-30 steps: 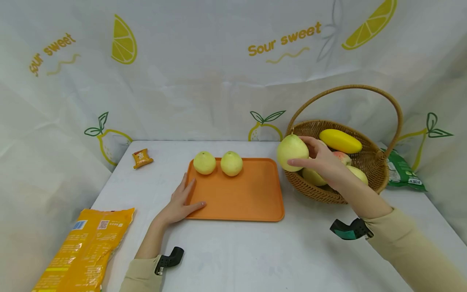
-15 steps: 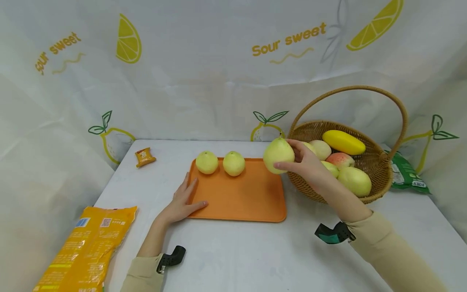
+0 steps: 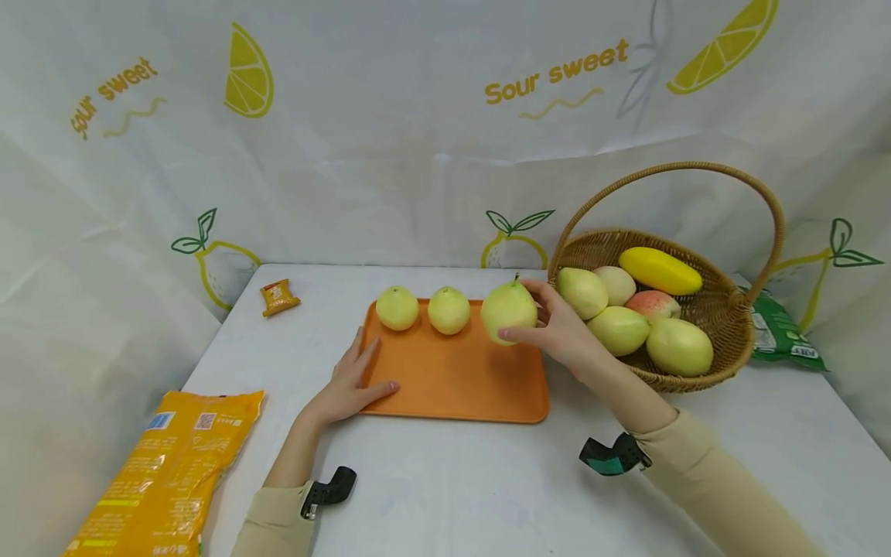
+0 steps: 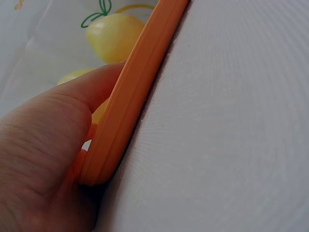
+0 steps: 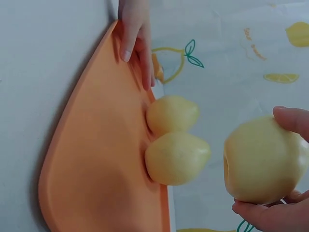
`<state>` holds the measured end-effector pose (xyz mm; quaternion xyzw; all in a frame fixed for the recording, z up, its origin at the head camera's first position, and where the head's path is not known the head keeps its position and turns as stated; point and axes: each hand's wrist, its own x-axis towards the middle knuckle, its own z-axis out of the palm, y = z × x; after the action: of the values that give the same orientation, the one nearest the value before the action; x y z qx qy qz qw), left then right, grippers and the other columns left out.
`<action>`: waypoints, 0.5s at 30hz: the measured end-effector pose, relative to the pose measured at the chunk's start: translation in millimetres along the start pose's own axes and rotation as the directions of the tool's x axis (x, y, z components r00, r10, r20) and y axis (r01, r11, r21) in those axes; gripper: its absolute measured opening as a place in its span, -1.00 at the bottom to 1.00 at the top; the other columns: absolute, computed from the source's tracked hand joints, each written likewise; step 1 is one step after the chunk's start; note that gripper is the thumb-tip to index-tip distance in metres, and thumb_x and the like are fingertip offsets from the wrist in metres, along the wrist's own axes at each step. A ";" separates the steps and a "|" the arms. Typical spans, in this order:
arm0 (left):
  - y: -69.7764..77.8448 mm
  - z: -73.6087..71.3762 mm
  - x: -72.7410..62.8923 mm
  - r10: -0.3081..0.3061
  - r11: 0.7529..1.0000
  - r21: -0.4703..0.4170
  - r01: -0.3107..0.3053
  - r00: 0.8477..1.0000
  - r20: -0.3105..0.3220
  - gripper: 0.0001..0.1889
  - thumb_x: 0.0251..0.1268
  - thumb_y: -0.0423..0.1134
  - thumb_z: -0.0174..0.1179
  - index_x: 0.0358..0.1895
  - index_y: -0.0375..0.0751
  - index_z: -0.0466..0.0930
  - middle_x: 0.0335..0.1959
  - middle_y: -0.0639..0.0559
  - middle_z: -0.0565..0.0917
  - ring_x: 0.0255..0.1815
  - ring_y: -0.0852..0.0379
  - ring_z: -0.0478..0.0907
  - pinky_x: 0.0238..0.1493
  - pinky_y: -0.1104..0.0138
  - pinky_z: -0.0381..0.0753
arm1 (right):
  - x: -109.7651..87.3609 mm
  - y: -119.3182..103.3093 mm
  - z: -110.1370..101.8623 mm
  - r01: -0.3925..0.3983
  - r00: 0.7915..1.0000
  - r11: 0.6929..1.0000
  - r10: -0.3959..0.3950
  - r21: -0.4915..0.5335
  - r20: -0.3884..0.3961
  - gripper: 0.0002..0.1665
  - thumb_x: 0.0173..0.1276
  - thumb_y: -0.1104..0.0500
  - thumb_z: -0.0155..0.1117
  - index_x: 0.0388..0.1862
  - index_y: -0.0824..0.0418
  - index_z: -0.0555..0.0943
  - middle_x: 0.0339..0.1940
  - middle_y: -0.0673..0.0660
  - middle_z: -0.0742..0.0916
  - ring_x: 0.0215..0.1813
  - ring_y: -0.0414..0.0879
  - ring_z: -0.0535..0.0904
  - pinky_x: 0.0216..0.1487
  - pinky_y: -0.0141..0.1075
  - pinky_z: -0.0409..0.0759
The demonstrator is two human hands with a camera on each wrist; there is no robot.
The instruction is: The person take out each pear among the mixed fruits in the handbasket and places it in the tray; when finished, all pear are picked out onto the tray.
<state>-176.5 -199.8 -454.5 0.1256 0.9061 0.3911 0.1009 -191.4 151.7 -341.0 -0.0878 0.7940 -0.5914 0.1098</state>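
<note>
My right hand [image 3: 560, 329] holds a yellow-green pear [image 3: 508, 312] over the right back part of the orange tray [image 3: 452, 387]. In the right wrist view, the thumb and fingers grip this pear [image 5: 263, 162] from opposite sides, above the tray's surface. Two more pears stand in a row along the tray's back edge, a left pear [image 3: 397, 309] and a middle pear [image 3: 448, 311]. My left hand [image 3: 344, 387] rests on the tray's left side with its fingers stretched out. The left wrist view has its thumb [image 4: 96, 84] lying over the tray's rim [image 4: 130, 87].
Right of the tray stands a wicker basket [image 3: 734, 340] with a tall handle, holding several pears, two peaches and a long yellow fruit [image 3: 660, 271]. Behind it lies a green packet [image 3: 783, 333]. An orange bag [image 3: 167, 472] and a small wrapped snack [image 3: 280, 297] lie at left.
My right hand has carried the pear leftward from the basket's edge to over the tray, slightly lower. The left hand has stayed at the tray's side.
</note>
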 end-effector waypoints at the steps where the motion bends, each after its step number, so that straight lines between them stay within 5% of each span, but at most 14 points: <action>1: 0.2 -0.1 0.0 0.000 1.000 0.001 0.000 1.000 0.000 -0.01 0.27 0.15 0.25 0.58 -0.13 -0.14 0.58 -0.06 -0.43 0.55 -0.25 -0.40 0.40 -0.26 -0.23 | 0.7 2.1 2.1 -0.002 1.000 1.000 0.002 -0.005 -0.001 0.09 0.17 0.15 0.49 0.54 0.19 0.05 0.46 0.20 0.29 0.38 0.15 0.31 0.33 0.01 0.33; 15: 0.7 -0.2 0.3 -0.010 1.000 0.003 0.010 1.000 0.006 -0.01 0.28 0.14 0.25 0.58 -0.12 -0.15 0.58 -0.05 -0.43 0.55 -0.25 -0.41 0.41 -0.26 -0.23 | 12.5 34.1 23.6 -0.048 0.997 0.999 0.046 -0.021 -0.067 0.11 0.14 0.10 0.51 0.54 0.18 0.06 0.43 0.25 0.29 0.37 0.15 0.30 0.32 0.01 0.31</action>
<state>-176.7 -199.4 -453.9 0.1226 0.9069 0.3891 0.1052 -197.1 136.4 -381.1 -0.0506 0.8056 -0.5824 0.0963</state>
